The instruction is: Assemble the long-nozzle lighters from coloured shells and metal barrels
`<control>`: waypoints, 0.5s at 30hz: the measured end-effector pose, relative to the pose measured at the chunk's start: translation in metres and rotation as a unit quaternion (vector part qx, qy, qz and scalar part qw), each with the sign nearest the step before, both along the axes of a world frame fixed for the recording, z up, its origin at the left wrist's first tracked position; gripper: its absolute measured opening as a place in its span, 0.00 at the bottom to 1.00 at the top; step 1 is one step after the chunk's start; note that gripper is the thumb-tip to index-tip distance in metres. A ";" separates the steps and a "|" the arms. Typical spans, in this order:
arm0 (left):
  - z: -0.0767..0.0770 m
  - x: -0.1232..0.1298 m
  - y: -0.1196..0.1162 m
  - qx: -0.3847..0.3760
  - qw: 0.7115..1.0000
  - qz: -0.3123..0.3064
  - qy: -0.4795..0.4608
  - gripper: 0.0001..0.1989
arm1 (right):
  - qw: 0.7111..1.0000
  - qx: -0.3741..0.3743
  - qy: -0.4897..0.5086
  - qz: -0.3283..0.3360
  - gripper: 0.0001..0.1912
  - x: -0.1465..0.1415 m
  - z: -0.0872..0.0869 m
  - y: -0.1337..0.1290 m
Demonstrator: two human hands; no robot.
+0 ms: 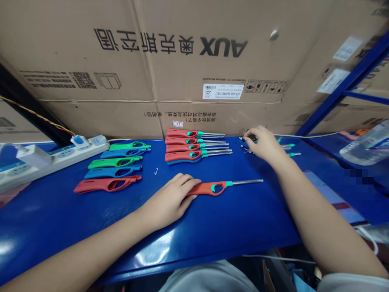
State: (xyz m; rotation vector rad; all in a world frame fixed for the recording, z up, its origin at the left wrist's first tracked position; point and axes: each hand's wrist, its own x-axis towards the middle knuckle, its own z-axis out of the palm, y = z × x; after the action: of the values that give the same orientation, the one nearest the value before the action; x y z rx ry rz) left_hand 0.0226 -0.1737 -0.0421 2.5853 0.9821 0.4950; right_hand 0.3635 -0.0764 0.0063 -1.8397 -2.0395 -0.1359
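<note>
My left hand (174,198) is closed round the rear of an orange-red lighter (209,188) lying on the blue table. The lighter has a green trigger and collar, and its long metal tube points right. Farther back on the right, the fingers of my right hand (259,142) curl together at the tabletop over a small dark object (251,138), whose kind I cannot make out. Beside that hand lie several metal tubes with green ends (288,146), partly hidden by it. Between the two hands, toward the back, a stack of assembled red lighters (184,156) has its tubes pointing right.
On the left lie several green, blue and red lighter casings (107,185) without tubes. Small metal bits (156,171) rest near them. A white power strip (60,155) runs along the left, a cardboard wall (170,81) closes the back, and a clear plastic bottle (363,148) is at right.
</note>
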 end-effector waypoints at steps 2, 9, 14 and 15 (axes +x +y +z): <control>0.000 -0.001 0.000 0.002 1.000 -0.001 -0.002 0.18 | 0.999 -0.043 -0.012 -0.001 0.12 0.001 -0.006 0.001; 0.000 0.000 0.001 0.009 0.999 -0.034 -0.010 0.19 | 0.984 -0.171 -0.046 -0.003 0.19 0.003 -0.029 0.001; 0.001 0.000 0.001 0.019 0.999 -0.039 -0.008 0.19 | 0.985 -0.162 -0.056 0.007 0.17 0.000 -0.027 0.000; 0.001 0.000 0.001 0.021 0.999 -0.040 -0.008 0.19 | 0.987 -0.148 -0.055 0.014 0.17 -0.003 -0.026 0.000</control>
State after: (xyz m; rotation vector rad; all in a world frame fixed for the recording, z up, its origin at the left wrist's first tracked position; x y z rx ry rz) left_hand 0.0223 -0.1723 -0.0412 2.6413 0.8689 0.5186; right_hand 0.3609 -0.0762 -0.0200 -2.0157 -2.2619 0.0807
